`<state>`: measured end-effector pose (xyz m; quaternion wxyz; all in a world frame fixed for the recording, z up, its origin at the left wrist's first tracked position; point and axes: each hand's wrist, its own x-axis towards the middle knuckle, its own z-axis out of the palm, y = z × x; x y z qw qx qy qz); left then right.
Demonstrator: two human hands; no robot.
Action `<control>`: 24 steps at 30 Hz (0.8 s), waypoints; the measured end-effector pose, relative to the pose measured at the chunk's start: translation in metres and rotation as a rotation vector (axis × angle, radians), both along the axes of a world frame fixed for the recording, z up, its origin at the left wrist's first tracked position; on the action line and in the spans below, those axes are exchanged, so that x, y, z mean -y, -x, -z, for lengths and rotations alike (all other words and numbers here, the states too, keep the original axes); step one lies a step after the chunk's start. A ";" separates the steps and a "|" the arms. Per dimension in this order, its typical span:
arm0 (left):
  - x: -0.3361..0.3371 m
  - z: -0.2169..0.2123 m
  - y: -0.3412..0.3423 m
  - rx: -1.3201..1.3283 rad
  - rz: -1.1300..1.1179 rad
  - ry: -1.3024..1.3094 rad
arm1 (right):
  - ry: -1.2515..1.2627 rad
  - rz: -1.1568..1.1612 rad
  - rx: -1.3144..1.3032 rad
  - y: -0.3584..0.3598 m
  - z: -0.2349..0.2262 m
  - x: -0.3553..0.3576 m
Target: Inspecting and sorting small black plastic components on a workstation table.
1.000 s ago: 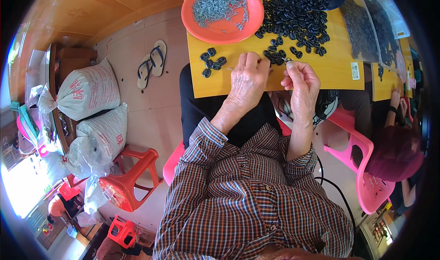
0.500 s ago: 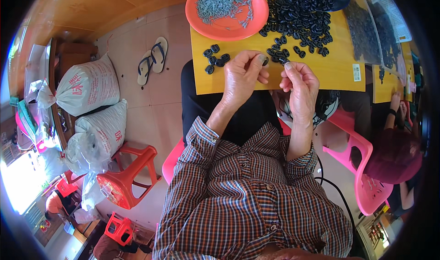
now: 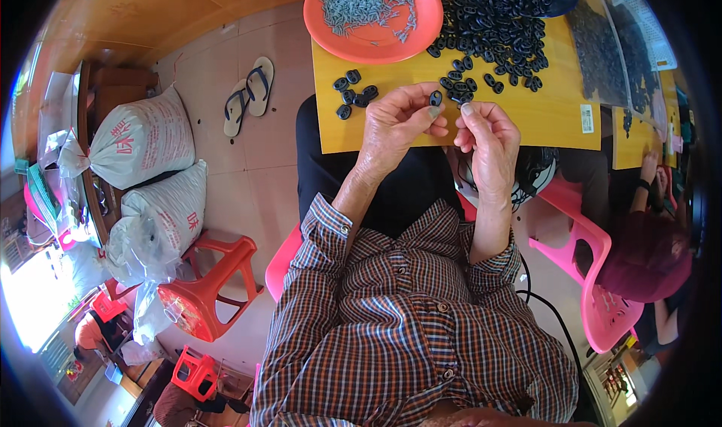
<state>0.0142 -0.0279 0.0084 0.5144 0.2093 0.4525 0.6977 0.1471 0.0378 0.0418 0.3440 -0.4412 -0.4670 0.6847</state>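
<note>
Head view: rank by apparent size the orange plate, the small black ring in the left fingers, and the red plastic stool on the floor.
1. Orange plate, though the frame's top edge cuts it off.
2. Red plastic stool, close to the plate; it sits lower and farther away, so this order is unsure.
3. Small black ring, clearly smallest, pinched by the left hand.

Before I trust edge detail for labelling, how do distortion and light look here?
Head view: fisheye bends the yellow table edge and darkens the rim; bright glare blows out the lower left; the hands, left hand and right hand, sit sharp and evenly lit near centre.
</note>
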 end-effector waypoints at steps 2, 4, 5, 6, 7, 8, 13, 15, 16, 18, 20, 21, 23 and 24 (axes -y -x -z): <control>0.000 0.000 0.000 -0.011 0.007 -0.003 | -0.004 -0.005 0.006 0.001 0.000 0.000; 0.000 0.000 0.000 -0.022 0.014 -0.006 | -0.003 -0.006 0.003 0.001 0.000 0.001; 0.001 0.000 0.000 -0.015 0.022 -0.008 | -0.002 -0.005 0.004 0.002 0.001 0.001; 0.001 0.000 0.001 -0.009 0.030 -0.010 | -0.004 -0.004 0.004 0.002 0.001 0.001; 0.001 0.000 0.000 -0.009 0.030 -0.009 | -0.007 -0.003 0.004 0.002 0.001 0.001; 0.001 0.001 0.000 -0.016 0.028 -0.010 | -0.007 -0.001 0.004 0.002 0.000 0.001; 0.000 0.002 0.000 -0.059 0.046 0.000 | -0.036 0.054 0.034 0.004 0.000 0.002; 0.001 0.003 0.000 -0.203 0.048 0.005 | -0.049 0.045 0.024 0.005 -0.002 0.003; 0.001 0.003 0.000 -0.204 0.048 0.004 | -0.063 0.035 0.014 0.006 -0.003 0.003; 0.000 0.003 0.000 -0.337 0.043 -0.004 | -0.066 0.026 0.024 0.004 -0.001 0.003; 0.000 0.002 -0.002 -0.277 0.037 0.009 | -0.070 0.017 0.032 0.004 -0.001 0.004; -0.001 0.001 -0.003 -0.218 0.030 0.023 | -0.063 0.025 0.020 0.004 -0.002 0.004; 0.000 -0.002 -0.006 -0.234 0.025 0.032 | -0.057 0.032 0.007 0.005 -0.003 0.004; 0.000 -0.003 -0.007 -0.250 0.018 0.042 | -0.066 0.031 0.011 0.005 -0.002 0.005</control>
